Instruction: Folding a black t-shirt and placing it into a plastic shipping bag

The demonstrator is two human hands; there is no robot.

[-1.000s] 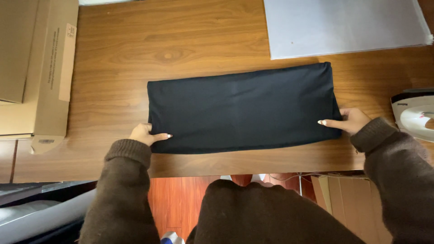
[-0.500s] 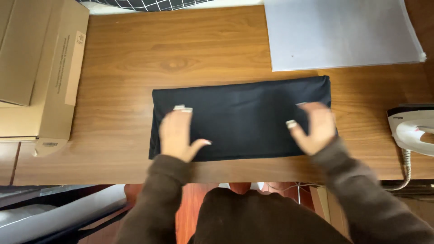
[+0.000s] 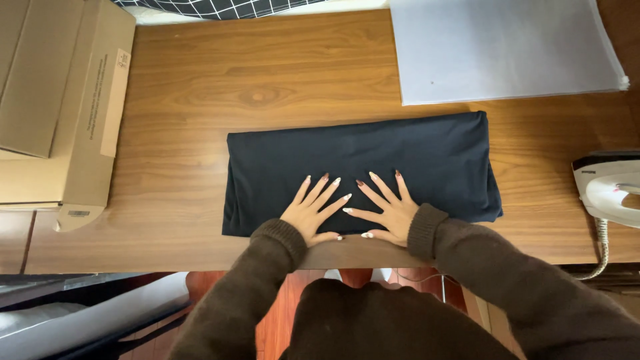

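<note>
A folded black garment [image 3: 373, 157] lies flat as a wide rectangle on the wooden table [image 3: 267, 80]. My left hand [image 3: 315, 210] rests palm down on the garment's near edge, fingers spread. Right beside it, my right hand [image 3: 383, 208] also presses flat on the cloth with fingers apart. The two hands sit close together at the middle of the near edge, thumbs almost touching. Neither hand holds anything. Brown sleeves cover both my arms.
Flat cardboard boxes [image 3: 60, 107] are stacked at the table's left end. A stack of pale sheets [image 3: 500, 47] lies at the far right. A white iron [image 3: 610, 187] stands at the right edge, its cord hanging down. Checked fabric [image 3: 213, 7] shows at the far edge.
My hands left the garment's outer near corners, moved onto the cloth, and have now slid inward to meet at the middle of its near edge.
</note>
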